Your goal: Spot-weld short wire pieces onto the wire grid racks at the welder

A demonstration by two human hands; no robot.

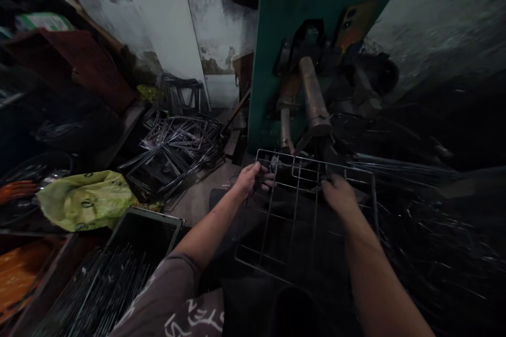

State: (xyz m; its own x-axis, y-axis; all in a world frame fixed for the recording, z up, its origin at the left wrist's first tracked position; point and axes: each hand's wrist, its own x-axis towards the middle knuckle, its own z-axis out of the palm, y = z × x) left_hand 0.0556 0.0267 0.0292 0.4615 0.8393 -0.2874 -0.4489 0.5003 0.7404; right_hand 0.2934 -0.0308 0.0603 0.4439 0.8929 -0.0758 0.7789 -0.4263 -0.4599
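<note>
A rectangular wire rack with crossing rods hangs in front of me, its far edge close below the metal electrode arms of a green machine. My left hand is closed at the rack's far left corner, and a few thin loose wires show by its fingers. On the right, my right hand grips the rack's rods near its far right part; the fingertips are partly hidden in shadow.
The green machine stands straight ahead. Left of it lies a pile of wire frames. Nearer are a yellow-green sack and a bin of thin metal rods. More wire lies in the dark at right.
</note>
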